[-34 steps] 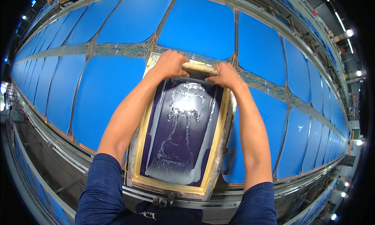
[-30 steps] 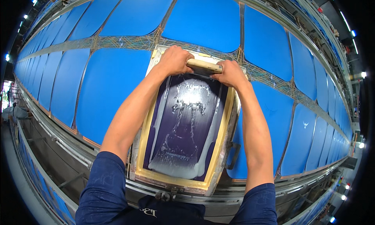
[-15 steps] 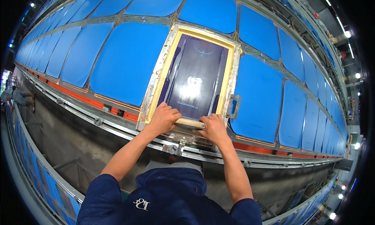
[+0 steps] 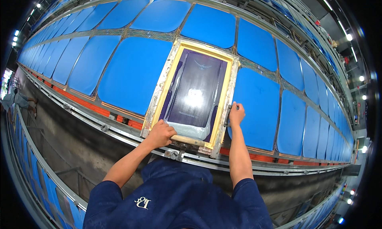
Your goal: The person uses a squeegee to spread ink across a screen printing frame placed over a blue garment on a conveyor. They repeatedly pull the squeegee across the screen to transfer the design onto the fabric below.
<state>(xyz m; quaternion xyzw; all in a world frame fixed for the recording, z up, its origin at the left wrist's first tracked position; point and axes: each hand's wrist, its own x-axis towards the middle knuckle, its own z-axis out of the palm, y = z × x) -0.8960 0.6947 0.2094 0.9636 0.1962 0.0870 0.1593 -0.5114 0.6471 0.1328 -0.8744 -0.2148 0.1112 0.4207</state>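
A screen-printing frame (image 4: 170,84), edged with yellow tape, lies over the row of blue panels in front of me. Its dark purple mesh (image 4: 197,84) carries a pale design, and whitish-grey ink (image 4: 187,130) is pooled along the near end. My left hand (image 4: 161,133) is closed around the left end of a squeegee (image 4: 189,140) with a pale wooden handle, resting at the frame's near edge. On the frame's right side, my right hand (image 4: 237,114) grips the dark metal handle (image 4: 227,117), which the fingers partly cover.
Blue panels (image 4: 135,74) in two rows stretch left and right along the long table. A metal rail (image 4: 104,128) with stops runs along its near edge, above an orange-red strip (image 4: 89,106). Another person (image 4: 20,101) stands far left in the aisle. Behind me runs another panel-covered table (image 4: 43,177).
My right hand has let go of the squeegee and taken the frame's side handle. The squeegee is now lower at the near edge, with whitish-grey ink showing beyond it.
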